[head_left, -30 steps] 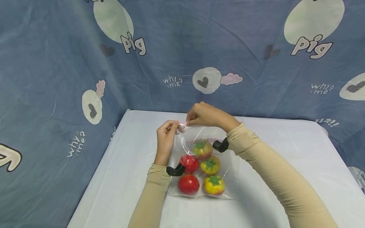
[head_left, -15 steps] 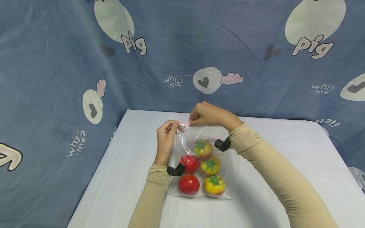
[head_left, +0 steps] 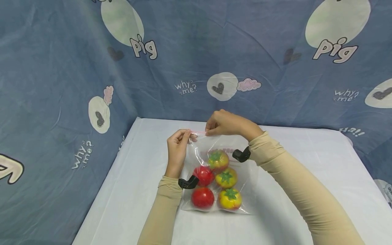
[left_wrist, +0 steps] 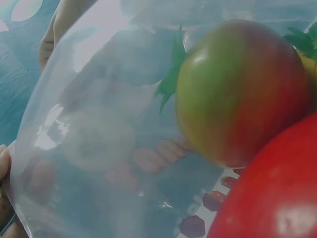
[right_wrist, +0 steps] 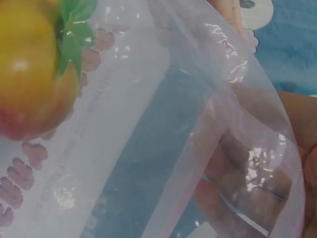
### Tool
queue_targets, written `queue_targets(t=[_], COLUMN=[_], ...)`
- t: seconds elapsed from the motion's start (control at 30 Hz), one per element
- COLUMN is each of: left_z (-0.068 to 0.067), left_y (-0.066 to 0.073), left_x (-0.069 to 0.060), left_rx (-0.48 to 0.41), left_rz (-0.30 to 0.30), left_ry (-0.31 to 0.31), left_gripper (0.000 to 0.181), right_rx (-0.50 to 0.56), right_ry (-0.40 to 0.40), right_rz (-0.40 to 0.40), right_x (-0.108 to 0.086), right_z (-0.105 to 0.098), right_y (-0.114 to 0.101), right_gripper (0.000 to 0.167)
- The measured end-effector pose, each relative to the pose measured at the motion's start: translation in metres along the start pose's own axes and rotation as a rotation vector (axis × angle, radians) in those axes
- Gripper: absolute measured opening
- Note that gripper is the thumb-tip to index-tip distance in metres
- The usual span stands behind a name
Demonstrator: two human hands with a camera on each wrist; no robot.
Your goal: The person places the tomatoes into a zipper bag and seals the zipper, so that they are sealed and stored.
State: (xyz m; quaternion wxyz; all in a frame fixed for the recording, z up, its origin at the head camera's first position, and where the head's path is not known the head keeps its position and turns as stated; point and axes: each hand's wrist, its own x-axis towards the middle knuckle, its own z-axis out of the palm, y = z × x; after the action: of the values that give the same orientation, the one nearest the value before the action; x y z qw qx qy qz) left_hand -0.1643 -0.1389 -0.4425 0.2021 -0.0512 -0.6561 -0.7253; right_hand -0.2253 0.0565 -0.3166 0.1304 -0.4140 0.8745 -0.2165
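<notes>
A clear zip-lock bag (head_left: 196, 153) with a pink strip along its top edge holds several toy tomatoes, among them a red tomato (head_left: 202, 198) and a yellow tomato (head_left: 230, 199) with a green leafy top. My left hand (head_left: 177, 149) pinches the bag's upper left corner between thumb and fingers. Further right along the same edge, my right hand (head_left: 225, 123) pinches the pink strip. In the left wrist view a green-red tomato (left_wrist: 237, 94) shows through the film, with pink print behind it. The right wrist view shows my right hand (right_wrist: 257, 173) partly behind the film.
The bag is over a white-covered table (head_left: 137, 204). A blue printed cloth (head_left: 171, 68) hangs behind the table and along its left side. A black wrist camera (head_left: 188, 182) sits on the left wrist, another black wrist camera (head_left: 241, 154) on the right.
My right hand has slid a little to the right along the bag's top edge, away from the left hand. The left hand and the tomatoes have hardly moved.
</notes>
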Motion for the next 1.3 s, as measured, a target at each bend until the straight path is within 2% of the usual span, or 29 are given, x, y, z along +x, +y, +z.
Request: queue_targets(t=[0.3,0.33,0.43,0.73,1.3], left_z=[0.0,-0.001,-0.001,-0.002,-0.003], left_y=[0.004,0.0,-0.001,-0.001,-0.001], left_x=[0.0,0.001,0.001,0.001,0.001], left_rx=[0.0,-0.004,-0.005,0.004,0.01], left_rz=[0.001,0.016,0.027,-0.003,-0.009], left_ry=[0.008,0.011,0.018,0.023,0.028], left_gripper=[0.022,0.021,0.019,0.024,0.024], right_rx=[-0.006,-0.004,0.003,0.017,0.057], right_ry=[-0.003,-0.005,-0.01,-0.007,-0.007], right_rz=[-0.001,0.001,0.003,0.007,0.017], right_x=[-0.004,-0.004,-0.006,-0.009,-0.012], right_z=[-0.001,-0.001,-0.002,-0.001,0.0], right_y=[0.006,0.006,0.008,0.013,0.017], right_gripper=[0.011,0.011,0.01,0.009,0.01])
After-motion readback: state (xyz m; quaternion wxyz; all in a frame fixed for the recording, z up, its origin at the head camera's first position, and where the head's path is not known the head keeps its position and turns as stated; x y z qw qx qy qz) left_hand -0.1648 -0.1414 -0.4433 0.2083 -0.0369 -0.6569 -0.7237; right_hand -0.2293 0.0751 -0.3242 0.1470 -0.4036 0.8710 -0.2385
